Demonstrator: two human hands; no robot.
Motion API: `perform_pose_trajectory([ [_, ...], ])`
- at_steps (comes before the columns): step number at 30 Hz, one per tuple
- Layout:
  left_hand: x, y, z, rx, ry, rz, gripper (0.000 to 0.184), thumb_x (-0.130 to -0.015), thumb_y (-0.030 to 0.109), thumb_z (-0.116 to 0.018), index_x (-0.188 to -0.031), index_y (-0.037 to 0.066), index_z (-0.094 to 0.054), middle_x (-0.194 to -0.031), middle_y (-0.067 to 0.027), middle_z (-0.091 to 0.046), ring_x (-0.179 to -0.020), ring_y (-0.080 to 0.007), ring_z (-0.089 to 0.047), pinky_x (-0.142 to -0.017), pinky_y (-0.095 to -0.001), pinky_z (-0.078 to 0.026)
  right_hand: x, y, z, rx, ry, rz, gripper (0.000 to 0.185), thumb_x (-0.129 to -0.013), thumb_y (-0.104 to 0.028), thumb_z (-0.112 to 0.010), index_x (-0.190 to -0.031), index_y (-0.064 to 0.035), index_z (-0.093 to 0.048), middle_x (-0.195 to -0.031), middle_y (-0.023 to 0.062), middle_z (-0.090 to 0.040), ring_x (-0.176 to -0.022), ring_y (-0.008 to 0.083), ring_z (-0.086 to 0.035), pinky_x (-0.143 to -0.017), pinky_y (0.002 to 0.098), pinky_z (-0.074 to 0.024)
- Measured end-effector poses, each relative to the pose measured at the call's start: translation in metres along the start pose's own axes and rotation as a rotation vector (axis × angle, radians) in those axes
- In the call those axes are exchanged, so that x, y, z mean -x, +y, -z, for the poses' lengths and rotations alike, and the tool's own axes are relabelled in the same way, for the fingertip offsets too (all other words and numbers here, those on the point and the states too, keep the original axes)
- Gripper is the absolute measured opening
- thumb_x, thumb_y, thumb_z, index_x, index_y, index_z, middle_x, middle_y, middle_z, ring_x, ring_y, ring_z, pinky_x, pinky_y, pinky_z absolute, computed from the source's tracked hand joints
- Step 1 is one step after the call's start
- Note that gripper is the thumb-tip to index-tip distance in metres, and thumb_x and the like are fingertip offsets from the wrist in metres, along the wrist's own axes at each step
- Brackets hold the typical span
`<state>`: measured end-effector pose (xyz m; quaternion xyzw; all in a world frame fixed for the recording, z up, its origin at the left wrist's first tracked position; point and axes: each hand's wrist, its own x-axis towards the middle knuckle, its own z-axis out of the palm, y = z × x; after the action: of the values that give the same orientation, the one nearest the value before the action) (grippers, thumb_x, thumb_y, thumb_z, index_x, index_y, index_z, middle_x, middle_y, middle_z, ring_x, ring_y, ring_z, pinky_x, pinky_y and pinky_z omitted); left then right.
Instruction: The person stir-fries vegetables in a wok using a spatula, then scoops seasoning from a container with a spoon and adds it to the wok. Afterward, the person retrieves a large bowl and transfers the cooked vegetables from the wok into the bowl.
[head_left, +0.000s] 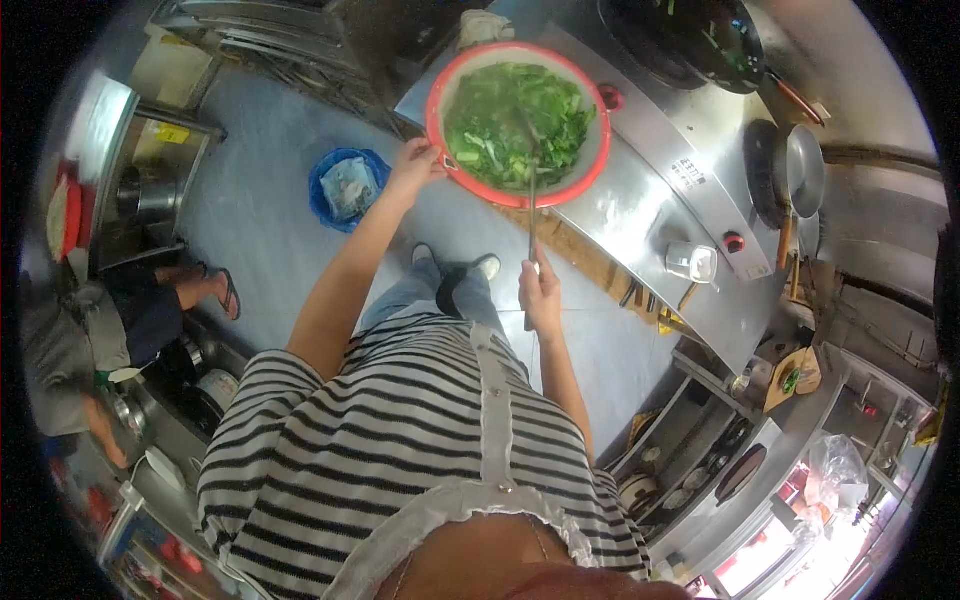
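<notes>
A wide white basin with a red rim [604,140] stands at the top middle, full of chopped leafy greens [500,115]. My left hand [416,166] is closed on the small handle at its near left side. My right hand [541,296] is wrapped round the long metal shaft of a ladle [532,215]. The ladle reaches up over the near rim, and its head is partly sunk in the greens, so its exact shape is hard to see.
A steel counter [625,205] runs down the right, with a white container [692,262] on it. Beyond are a dark wok [690,45] and a frying pan [800,170]. A blue-lined bin [348,188] stands on the floor. Another person [110,325] is at the left.
</notes>
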<state>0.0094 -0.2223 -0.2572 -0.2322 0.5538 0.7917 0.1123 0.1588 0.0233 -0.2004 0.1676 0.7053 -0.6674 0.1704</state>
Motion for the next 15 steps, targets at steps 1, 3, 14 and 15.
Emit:
perform_pose_trajectory([
  [1,0.001,-0.002,0.001,-0.002,-0.004,0.0,0.026,-0.086,0.014,-0.052,-0.105,0.0,-0.044,-0.096,-0.0117,-0.055,-0.075,-0.0189,-0.06,-0.066,-0.03,-0.051,-0.006,0.009,0.001,-0.015,-0.007,0.028,0.047,-0.088,-0.016,-0.047,-0.132,-0.0047,-0.033,-0.062,-0.0057,-0.041,-0.044,0.0003,-0.034,-0.038,0.0162,-0.0281],
  [3,-0.004,-0.002,0.003,0.046,-0.02,-0.013,0.025,-0.086,0.014,-0.051,-0.105,0.0,-0.044,-0.096,-0.012,-0.055,-0.075,-0.019,-0.06,-0.065,-0.03,-0.051,-0.006,-0.002,0.004,-0.029,-0.008,0.04,0.046,-0.088,-0.016,-0.048,-0.131,-0.0047,-0.034,-0.061,-0.0059,-0.04,-0.044,0.0005,-0.034,-0.038,0.0163,-0.0283],
  [14,-0.035,0.02,0.018,-0.1,-0.048,0.028,0.024,-0.084,0.015,-0.053,-0.103,0.002,-0.047,-0.09,-0.0107,-0.057,-0.079,-0.0201,-0.061,-0.066,-0.0305,-0.051,0.005,-0.048,0.018,-0.041,0.043,0.058,0.035,-0.083,-0.007,-0.05,-0.117,-0.0041,-0.045,-0.063,-0.0002,-0.049,-0.04,0.0053,-0.038,-0.036,0.0194,-0.032],
  [15,-0.033,0.022,0.018,-0.129,-0.041,0.036,0.026,-0.085,0.017,-0.053,-0.105,0.002,-0.047,-0.091,-0.0107,-0.058,-0.081,-0.0207,-0.061,-0.068,-0.0309,-0.051,0.006,-0.058,0.028,-0.167,-0.002,0.096,0.025,-0.083,-0.01,-0.051,-0.107,-0.0041,-0.047,-0.064,0.0013,-0.051,-0.042,0.006,-0.042,-0.038,0.0205,-0.0347],
])
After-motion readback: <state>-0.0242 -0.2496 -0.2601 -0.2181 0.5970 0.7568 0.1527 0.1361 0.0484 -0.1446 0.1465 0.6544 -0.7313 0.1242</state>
